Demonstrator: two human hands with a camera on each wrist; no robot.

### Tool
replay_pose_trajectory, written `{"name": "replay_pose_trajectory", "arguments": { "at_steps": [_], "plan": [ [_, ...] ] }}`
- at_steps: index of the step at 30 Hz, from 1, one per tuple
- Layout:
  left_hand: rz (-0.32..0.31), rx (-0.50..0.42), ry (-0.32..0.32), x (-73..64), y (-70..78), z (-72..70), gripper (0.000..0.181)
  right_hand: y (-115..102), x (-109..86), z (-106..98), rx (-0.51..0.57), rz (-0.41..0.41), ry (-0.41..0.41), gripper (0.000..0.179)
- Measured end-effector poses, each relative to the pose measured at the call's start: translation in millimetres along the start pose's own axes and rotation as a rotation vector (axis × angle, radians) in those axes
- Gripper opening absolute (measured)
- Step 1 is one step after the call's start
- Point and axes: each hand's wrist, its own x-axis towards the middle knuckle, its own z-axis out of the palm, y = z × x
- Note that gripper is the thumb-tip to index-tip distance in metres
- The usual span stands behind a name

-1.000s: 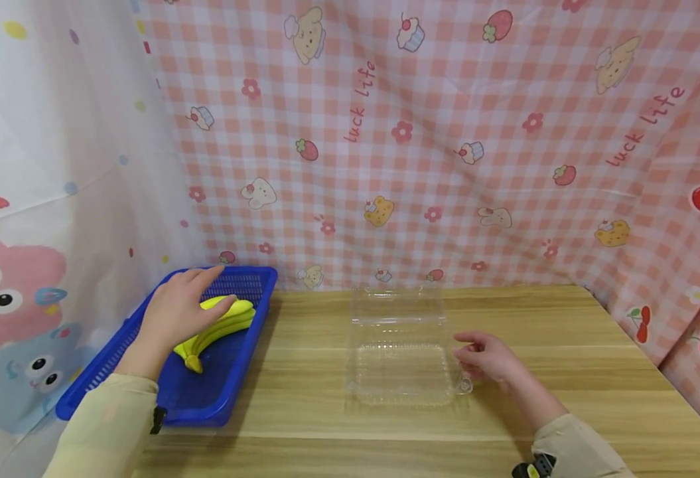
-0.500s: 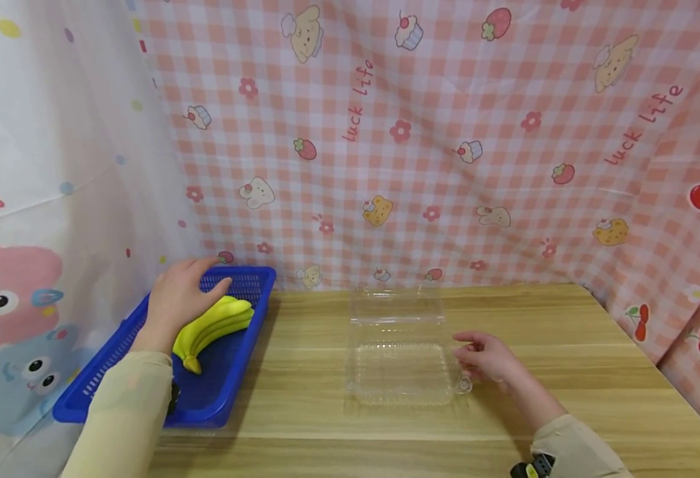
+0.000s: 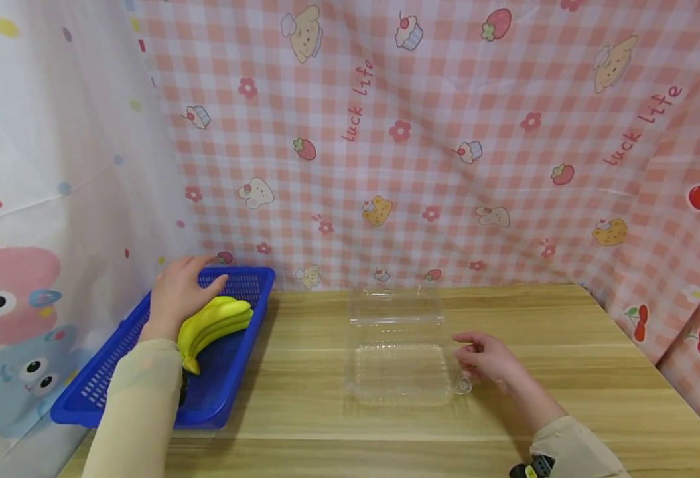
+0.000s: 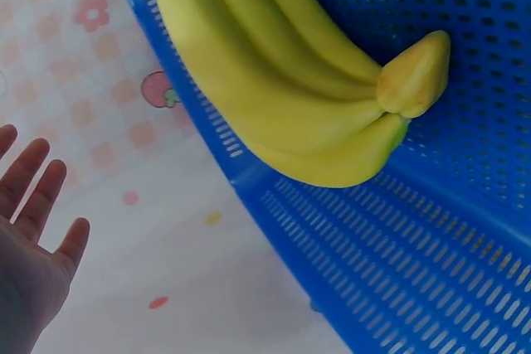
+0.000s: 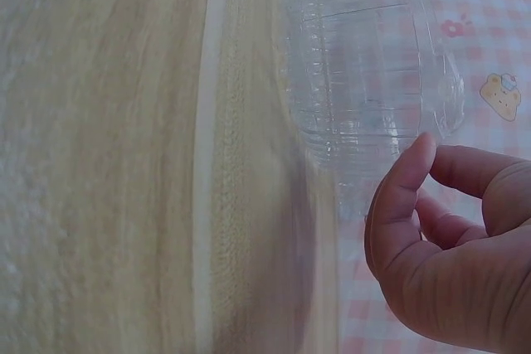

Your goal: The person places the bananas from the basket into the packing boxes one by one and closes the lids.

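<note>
My left hand (image 3: 178, 292) is over the far left part of a blue plastic basket (image 3: 233, 398), beside a bunch of yellow bananas (image 3: 217, 325) lying in it. In the left wrist view, that hand (image 4: 33, 246) has spread fingers, apart from the bananas (image 4: 282, 97). On the table, a clear plastic clamshell box (image 3: 400, 375) lies with its lid raised at the back. My right hand (image 3: 488, 357) is at the box's right side, fingers loosely bent. In the right wrist view, its fingertips come close to the box's rim (image 5: 427, 93); contact is hard to tell.
A wood-grain table (image 3: 326, 438) bears the basket at left and the box near the middle. Pink checked cloth (image 3: 338, 166) hangs behind the table and along its right side, and a white printed curtain (image 3: 87, 199) hangs at the left.
My left hand has shifted slightly right and toward the back over the basket, its forearm swinging inward. The right hand, bananas and box have stayed in place.
</note>
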Motion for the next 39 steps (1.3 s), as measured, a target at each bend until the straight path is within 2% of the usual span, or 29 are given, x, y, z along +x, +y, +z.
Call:
{"name": "replay_pose_trajectory", "arguments": {
  "at_steps": [10,21,34,39],
  "plan": [
    [0.01,0.009,-0.033,-0.1,-12.8,17.6,0.057,2,0.5,-1,0.017,-0.007,-0.003,0.049],
    [-0.05,0.018,-0.139,-6.2,-22.3,32.3,0.064,4,1.0,-2,0.004,-0.006,0.001,0.049],
    [-0.035,0.039,-0.208,-13.1,-26.9,54.4,0.069,4,1.6,-2,0.009,-0.009,-0.003,0.048],
    [-0.061,0.045,-0.276,-13.5,-27.5,58.9,0.075,4,0.6,-3,0.007,-0.01,-0.004,0.048]
  ]
}}
